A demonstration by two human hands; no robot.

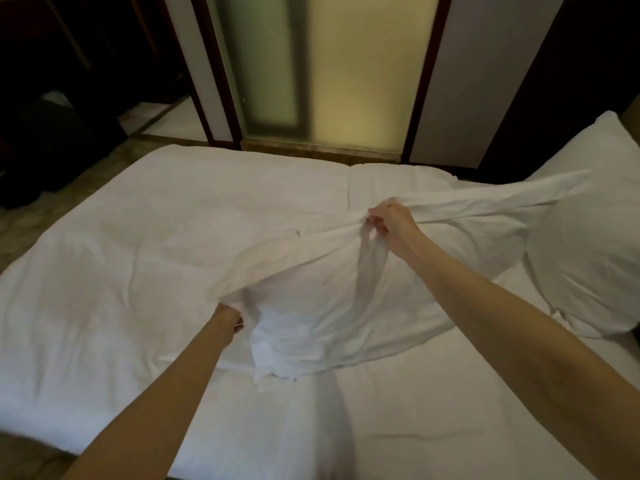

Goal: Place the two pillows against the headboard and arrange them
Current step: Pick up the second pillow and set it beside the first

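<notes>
- Over the middle of the bed (145, 244), a white pillow (322, 289) is held up by two bare hands, its lower end sagging to touch the bedding near the person; its case is stretched and creased, with loose fabric trailing off to the right
- the right hand (388, 221) is clenched on a bunch of the pillowcase at the pillow's far upper edge, fingers curled tight around the gathered cloth; the right forearm reaches in from the lower right corner, crossing above the bedding
- the left hand (230, 315) grips the pillow's near left corner, and most of the hand is buried in the fabric, so only the wrist and a bit of the fingers show; it appears closed on the cloth; the left forearm comes up from the bottom edge
- a second white pillow (588, 216) sits at the right edge of the view, plump and propped upward, its top corner pointing up; the trailing fabric of the held pillow overlaps its left side, so whether the two touch I cannot tell
- the bed is covered in white, lightly wrinkled bedding, with a fold line running across its far part
- beyond the bed stands a frosted glass panel (353, 71) in dark frames, lit pale yellow; the room to the left is dark, with a tiled floor (31, 223) showing beside the bed
</notes>
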